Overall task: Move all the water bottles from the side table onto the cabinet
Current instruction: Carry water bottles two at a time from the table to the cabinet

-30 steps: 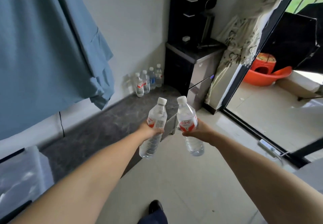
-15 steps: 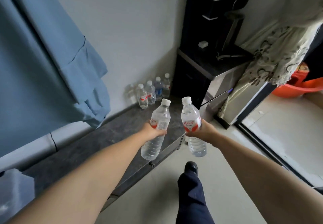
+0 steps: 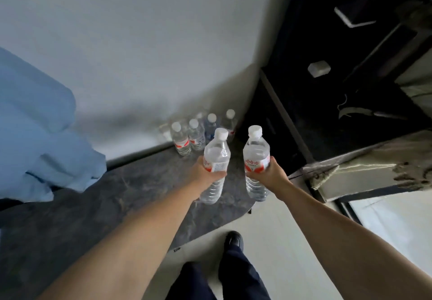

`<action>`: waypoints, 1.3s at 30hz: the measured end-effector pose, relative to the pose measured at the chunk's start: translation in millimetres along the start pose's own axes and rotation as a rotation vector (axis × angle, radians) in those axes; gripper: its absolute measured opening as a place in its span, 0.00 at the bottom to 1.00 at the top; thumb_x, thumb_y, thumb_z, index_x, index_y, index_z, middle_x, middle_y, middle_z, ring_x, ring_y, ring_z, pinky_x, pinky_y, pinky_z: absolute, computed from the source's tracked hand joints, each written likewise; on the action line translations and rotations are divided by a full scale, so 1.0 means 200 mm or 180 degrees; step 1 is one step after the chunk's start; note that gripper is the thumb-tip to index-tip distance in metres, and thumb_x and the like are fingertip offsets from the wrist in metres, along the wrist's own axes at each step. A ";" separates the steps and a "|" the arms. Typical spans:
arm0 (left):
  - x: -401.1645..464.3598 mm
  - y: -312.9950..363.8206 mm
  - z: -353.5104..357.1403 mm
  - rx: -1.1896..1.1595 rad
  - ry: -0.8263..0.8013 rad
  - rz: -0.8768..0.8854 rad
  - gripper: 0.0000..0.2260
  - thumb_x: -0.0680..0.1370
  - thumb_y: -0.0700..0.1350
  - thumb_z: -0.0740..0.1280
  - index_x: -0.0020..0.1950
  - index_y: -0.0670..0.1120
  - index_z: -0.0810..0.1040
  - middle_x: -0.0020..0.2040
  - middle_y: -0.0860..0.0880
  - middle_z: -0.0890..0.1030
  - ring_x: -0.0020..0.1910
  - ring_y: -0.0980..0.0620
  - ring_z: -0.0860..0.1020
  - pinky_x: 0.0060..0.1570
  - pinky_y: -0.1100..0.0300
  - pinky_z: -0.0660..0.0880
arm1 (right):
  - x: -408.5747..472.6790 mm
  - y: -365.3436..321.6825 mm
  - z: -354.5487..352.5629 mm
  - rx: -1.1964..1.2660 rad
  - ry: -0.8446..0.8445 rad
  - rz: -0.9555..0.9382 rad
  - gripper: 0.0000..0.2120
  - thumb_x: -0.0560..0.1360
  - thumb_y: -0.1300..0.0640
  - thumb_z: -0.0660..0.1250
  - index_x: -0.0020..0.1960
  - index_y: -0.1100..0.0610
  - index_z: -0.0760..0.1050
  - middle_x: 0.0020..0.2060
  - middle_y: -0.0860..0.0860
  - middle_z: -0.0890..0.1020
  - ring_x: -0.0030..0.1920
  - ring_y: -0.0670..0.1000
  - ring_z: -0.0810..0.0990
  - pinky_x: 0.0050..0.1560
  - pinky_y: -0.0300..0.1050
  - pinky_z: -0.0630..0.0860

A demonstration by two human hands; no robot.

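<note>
My left hand point(image 3: 203, 173) grips a clear water bottle point(image 3: 216, 153) with a white cap and red label, held upright above the dark marbled cabinet top point(image 3: 131, 189). My right hand point(image 3: 274, 173) holds a second, similar water bottle point(image 3: 256, 151) upright, right of the first, over the cabinet's right end. Several more bottles point(image 3: 187, 136) stand in a cluster on the cabinet top against the white wall, just beyond the two held ones.
A tall black appliance point(image 3: 346, 70) on a black stand rises right of the cabinet. Blue cloth point(image 3: 39, 136) hangs over the cabinet's left part. A patterned curtain point(image 3: 369, 168) sits at right. My shoe and trouser leg point(image 3: 231, 260) are on the pale floor.
I have stepped closer to the cabinet. Both hands with their bottles now hover over its right end, near the standing cluster; the view tilts further down.
</note>
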State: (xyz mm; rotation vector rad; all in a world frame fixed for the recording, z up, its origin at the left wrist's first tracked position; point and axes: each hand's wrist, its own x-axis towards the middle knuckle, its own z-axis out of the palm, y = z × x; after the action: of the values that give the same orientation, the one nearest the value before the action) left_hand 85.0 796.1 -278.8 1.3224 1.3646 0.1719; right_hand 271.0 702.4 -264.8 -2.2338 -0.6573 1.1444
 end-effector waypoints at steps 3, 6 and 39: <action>0.13 -0.01 0.05 -0.0214 0.0000 -0.0044 0.32 0.64 0.51 0.78 0.65 0.51 0.71 0.54 0.53 0.81 0.53 0.51 0.79 0.55 0.52 0.76 | 0.13 0.00 0.04 0.0102 0.0000 0.0071 0.35 0.63 0.50 0.81 0.66 0.56 0.70 0.57 0.54 0.82 0.57 0.56 0.81 0.62 0.57 0.78; 0.30 -0.04 0.14 -0.0481 0.0146 -0.0021 0.29 0.65 0.48 0.78 0.64 0.51 0.72 0.55 0.50 0.81 0.55 0.49 0.79 0.59 0.49 0.75 | 0.32 0.04 0.10 0.0049 0.0086 0.0017 0.35 0.66 0.50 0.79 0.68 0.54 0.70 0.58 0.54 0.82 0.59 0.58 0.81 0.61 0.57 0.78; 1.00 -0.15 0.46 -0.0867 0.0624 0.0624 0.36 0.65 0.39 0.79 0.68 0.40 0.66 0.63 0.42 0.77 0.63 0.46 0.75 0.64 0.45 0.72 | 1.03 0.21 0.39 0.0898 0.0209 -0.0300 0.43 0.71 0.70 0.73 0.78 0.61 0.53 0.74 0.58 0.66 0.75 0.55 0.66 0.69 0.42 0.66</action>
State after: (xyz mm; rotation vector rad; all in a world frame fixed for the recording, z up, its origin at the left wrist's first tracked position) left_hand 198.8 882.9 -448.5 1.2297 1.3177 0.6137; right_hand 320.5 820.9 -447.9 -1.9725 -0.5323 1.0425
